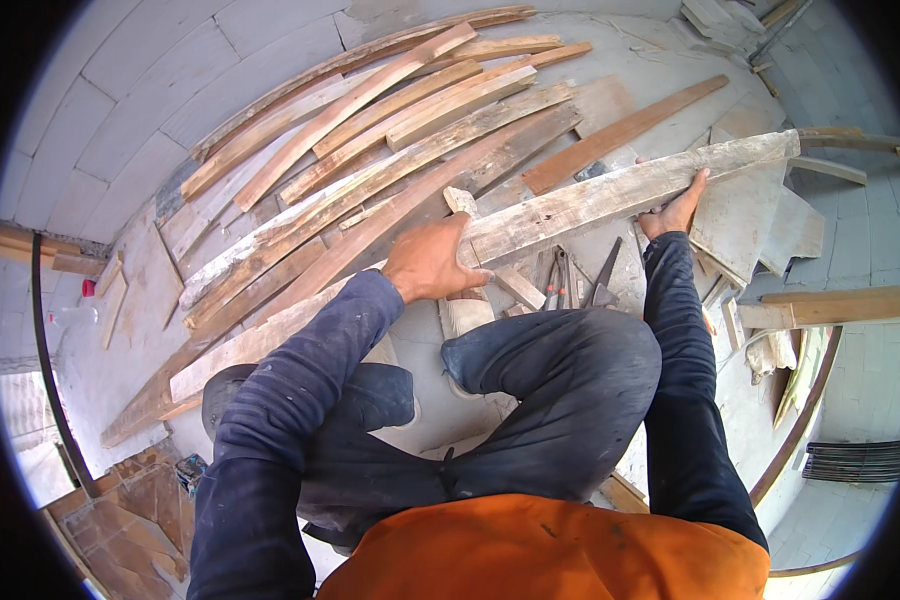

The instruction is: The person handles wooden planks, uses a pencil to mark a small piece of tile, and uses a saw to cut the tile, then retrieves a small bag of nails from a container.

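A long, weathered wooden board slants across in front of my knees, rising to the right. My left hand is wrapped over it near the middle, thumb on the near face. Further along to the right, my right hand grips the board from its near side and below. A pale length of wood shows beyond my left forearm; whether it is the same board I cannot tell. Small wood blocks lie just under the board. Beside them are pliers and a dark pointed blade.
Several planks lie stacked on the floor ahead, by a pale block wall. A reddish plank lies apart from them. To the right are flat pale slabs, a timber beam and dark rods.
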Demonstrator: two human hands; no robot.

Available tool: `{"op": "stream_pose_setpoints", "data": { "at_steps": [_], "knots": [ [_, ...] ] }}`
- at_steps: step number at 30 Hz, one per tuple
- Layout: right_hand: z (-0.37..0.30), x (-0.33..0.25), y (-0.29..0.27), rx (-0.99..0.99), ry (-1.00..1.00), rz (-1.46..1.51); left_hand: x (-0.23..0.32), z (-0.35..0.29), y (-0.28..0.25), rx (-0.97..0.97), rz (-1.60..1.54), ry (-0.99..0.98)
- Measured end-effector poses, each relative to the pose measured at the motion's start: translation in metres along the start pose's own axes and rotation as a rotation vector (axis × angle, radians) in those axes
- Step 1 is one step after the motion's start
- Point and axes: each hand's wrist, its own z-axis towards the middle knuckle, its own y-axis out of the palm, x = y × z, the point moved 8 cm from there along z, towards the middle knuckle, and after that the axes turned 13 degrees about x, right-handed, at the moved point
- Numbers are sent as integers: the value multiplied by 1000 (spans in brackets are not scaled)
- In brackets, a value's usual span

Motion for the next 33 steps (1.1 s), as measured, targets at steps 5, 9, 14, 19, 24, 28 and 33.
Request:
{"op": "stream_pose_setpoints", "data": {
  "at_steps": [5,9,14,19,24,28,33],
  "knots": [
    [6,17,13,-1,-11,-178,7,-2,-9,207,122,67],
    [21,36,24,14,15,-257,-5,12,-11,254,251,52],
    [-14,110,12,-37,185,-441,-27,36,-15,304,305,25],
    [-58,150,24,-194,244,-709,-48,56,-18,324,323,31],
    [-69,154,35,-286,233,-849,-69,66,-1,244,317,-4],
    [-71,160,16,-280,268,-900,-82,66,18,226,253,-10],
    [-66,162,-6,-217,307,-952,-77,59,44,47,238,-65]
  ]
}}
